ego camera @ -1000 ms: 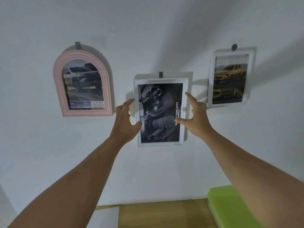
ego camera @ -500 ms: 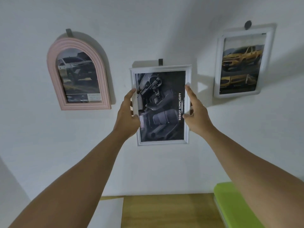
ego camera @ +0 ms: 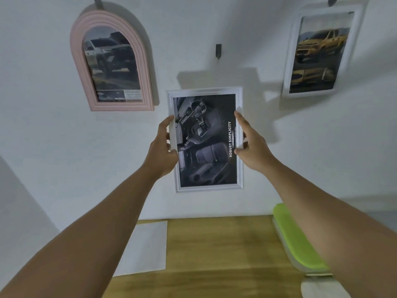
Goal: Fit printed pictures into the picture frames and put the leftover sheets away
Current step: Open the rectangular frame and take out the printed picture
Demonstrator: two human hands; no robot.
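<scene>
Left hand (ego camera: 162, 148) clamped on the left edge of the white picture frame (ego camera: 207, 189), right hand (ego camera: 250, 145) clamped on its right edge, frame held between them in front of the wall. Dark car-interior print (ego camera: 206, 143) inside, reading "ROBUST SIMPLICITY". Above the hands, a bare wall hook (ego camera: 218, 50). Up and left of the left hand, the pink arched frame (ego camera: 111, 61); up and right of the right hand, another white frame (ego camera: 322, 54) with a yellow truck. Below: wooden counter (ego camera: 214, 254), white sheet (ego camera: 144, 248), green box (ego camera: 296, 239).
</scene>
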